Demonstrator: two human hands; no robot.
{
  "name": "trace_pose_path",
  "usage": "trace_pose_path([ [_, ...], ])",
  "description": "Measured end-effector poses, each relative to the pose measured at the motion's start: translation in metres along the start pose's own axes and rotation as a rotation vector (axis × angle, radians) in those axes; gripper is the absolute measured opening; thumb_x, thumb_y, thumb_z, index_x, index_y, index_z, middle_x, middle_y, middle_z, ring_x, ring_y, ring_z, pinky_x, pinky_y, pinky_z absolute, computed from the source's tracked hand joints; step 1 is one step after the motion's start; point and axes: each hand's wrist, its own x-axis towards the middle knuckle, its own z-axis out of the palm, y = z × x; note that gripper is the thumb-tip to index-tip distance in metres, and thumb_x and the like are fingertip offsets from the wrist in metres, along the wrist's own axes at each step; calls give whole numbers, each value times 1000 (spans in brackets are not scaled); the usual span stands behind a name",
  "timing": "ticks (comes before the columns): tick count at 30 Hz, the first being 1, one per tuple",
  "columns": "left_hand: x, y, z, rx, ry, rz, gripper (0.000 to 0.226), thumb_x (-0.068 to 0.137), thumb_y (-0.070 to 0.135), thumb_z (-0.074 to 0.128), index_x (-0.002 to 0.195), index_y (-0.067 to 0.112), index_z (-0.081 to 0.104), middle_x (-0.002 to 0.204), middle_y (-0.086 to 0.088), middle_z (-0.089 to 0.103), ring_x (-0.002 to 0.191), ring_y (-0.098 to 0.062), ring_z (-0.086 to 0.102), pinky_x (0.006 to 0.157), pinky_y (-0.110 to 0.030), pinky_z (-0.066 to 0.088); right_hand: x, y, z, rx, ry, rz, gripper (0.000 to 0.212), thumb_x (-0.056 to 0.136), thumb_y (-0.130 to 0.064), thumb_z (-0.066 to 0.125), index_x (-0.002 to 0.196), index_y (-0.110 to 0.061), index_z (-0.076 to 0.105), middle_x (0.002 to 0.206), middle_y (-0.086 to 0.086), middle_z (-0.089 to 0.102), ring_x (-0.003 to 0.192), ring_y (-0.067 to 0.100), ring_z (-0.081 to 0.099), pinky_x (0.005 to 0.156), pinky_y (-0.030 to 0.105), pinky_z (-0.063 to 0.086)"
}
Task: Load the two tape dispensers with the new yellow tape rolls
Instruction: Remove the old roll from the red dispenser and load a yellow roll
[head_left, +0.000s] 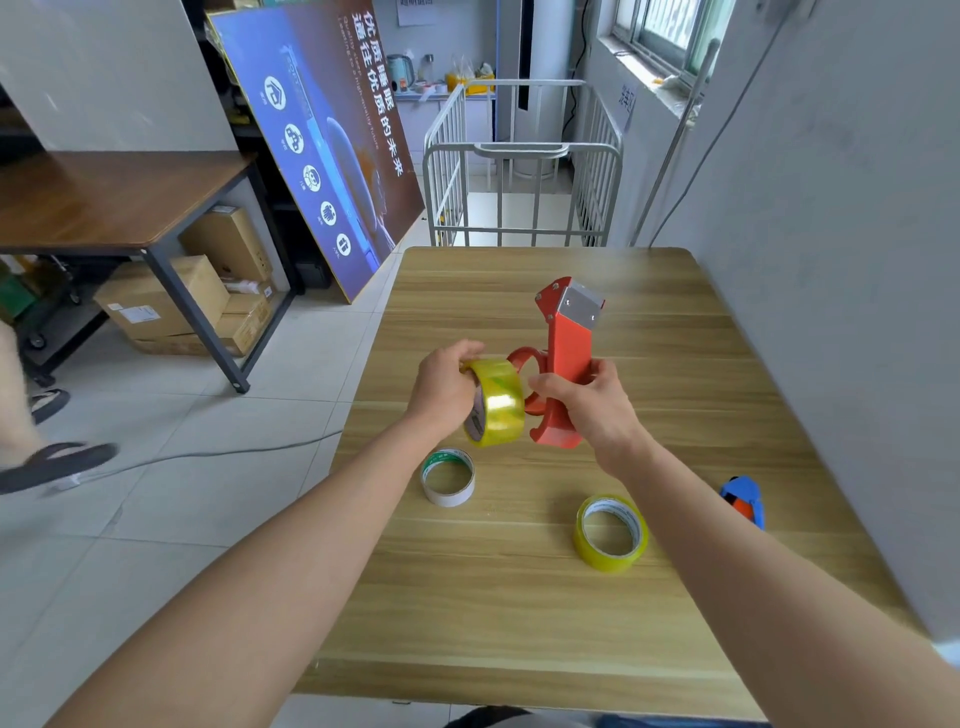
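Note:
My left hand (444, 387) holds a yellow tape roll (496, 402) on edge above the wooden table (519, 597). Right beside it, my right hand (587, 402) grips a red tape dispenser (563, 358) by its body, its metal blade end pointing up and away. The roll sits against the dispenser's red ring hub, partly covering it. A second yellow tape roll (611, 532) lies flat on the table under my right forearm. A blue tape dispenser (745, 501) lies at the table's right edge, partly hidden by my right arm.
A nearly empty white tape core (448, 476) with green print lies flat near the table's left side. A grey wall runs along the right. Behind the table stands a metal cage trolley (522, 171). Left are a brown desk, cardboard boxes, a floor cable and another person's sandalled foot (54, 465).

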Motion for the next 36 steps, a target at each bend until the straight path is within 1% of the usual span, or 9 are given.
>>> trace_pose_path([
  [4, 0, 5, 1, -41, 79, -38, 22, 82, 0, 57, 88, 19, 67, 98, 0, 56, 98, -17, 55, 78, -22, 43, -2, -2, 5, -29, -43, 6, 68, 60, -32, 81, 112, -19, 40, 106, 7, 62, 92, 25, 67, 77, 50, 59],
  [6, 1, 4, 0, -13, 117, -66, 23, 83, 3, 56, 89, 22, 68, 104, -2, 48, 102, -17, 49, 84, -25, 44, -3, -3, 5, -19, -70, 10, 70, 59, -32, 81, 113, -19, 40, 108, 10, 63, 93, 27, 68, 75, 50, 60],
  [13, -1, 5, -9, -382, -20, -229, 34, 86, 3, 46, 110, 19, 64, 112, -11, 68, 98, -30, 66, 89, -47, 54, -6, -3, 5, -9, -103, -14, 62, 69, -22, 79, 115, -16, 38, 102, 7, 64, 76, 16, 72, 57, 33, 59],
  [17, -4, 7, -9, -555, -66, -291, 16, 85, 19, 56, 94, 26, 67, 102, -13, 70, 95, -35, 66, 86, -51, 54, -6, 0, 6, -64, -89, -25, 62, 70, -23, 78, 117, -16, 38, 97, -3, 60, 60, 1, 69, 48, 17, 52],
  [19, -4, 5, -8, -501, -46, -247, 18, 84, 14, 62, 93, 29, 64, 91, 3, 66, 84, -13, 66, 74, -31, 58, -6, 2, 6, -57, -92, -17, 63, 70, -22, 78, 119, -15, 38, 98, -2, 59, 58, -1, 69, 46, 19, 52],
  [21, -3, 5, -9, -490, -32, -258, 35, 82, 5, 64, 106, 30, 57, 89, 4, 62, 78, -11, 65, 62, -23, 56, -5, 3, 6, -31, -103, -16, 62, 71, -20, 77, 119, -15, 37, 98, 0, 59, 58, 0, 70, 44, 20, 52],
  [25, -4, 8, -9, -535, -112, -344, 65, 81, 1, 64, 134, 26, 35, 110, -6, 63, 96, -24, 64, 75, -36, 53, -5, 2, 8, -34, -86, -31, 63, 71, -21, 78, 118, -15, 37, 96, -3, 59, 59, -3, 68, 44, 18, 52],
  [32, -6, 9, -10, -631, -242, -377, 75, 76, -5, 67, 140, 7, 29, 123, -16, 61, 105, -30, 63, 89, -45, 53, -7, 3, 7, -43, -55, -39, 64, 68, -24, 79, 117, -16, 40, 96, -4, 60, 74, 10, 70, 51, 23, 56],
  [36, -7, 12, -13, -682, -283, -407, 71, 78, -2, 66, 139, 5, 30, 124, -17, 61, 105, -30, 63, 89, -48, 53, -7, 6, 7, -60, -50, -34, 66, 67, -26, 80, 119, -17, 40, 101, -2, 59, 94, 21, 67, 79, 48, 59],
])
